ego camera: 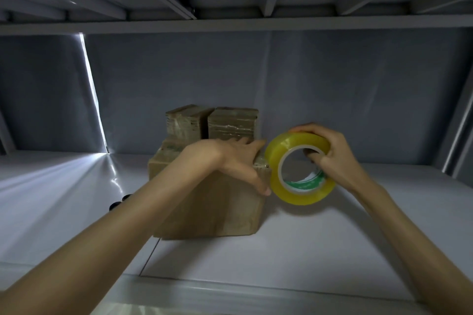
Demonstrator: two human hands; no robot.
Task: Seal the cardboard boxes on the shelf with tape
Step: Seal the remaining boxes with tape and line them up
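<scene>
A brown cardboard box (217, 212) stands on the white shelf (320, 238), near the middle. My left hand (238, 161) lies flat over its top right edge, fingers straight, thumb down the front right corner. Just to the right of that corner my right hand (332, 158) grips a yellow roll of tape (299, 169), fingers through its core. The roll touches the box's right upper corner. Two smaller taped boxes (212, 121) stand side by side behind the front box, against the back wall.
A grey shelf board (230, 25) with ribs hangs close above. The back wall is grey, with a bright slit of light (92, 92) at the left. A small dark object (120, 202) lies on the shelf left of the box.
</scene>
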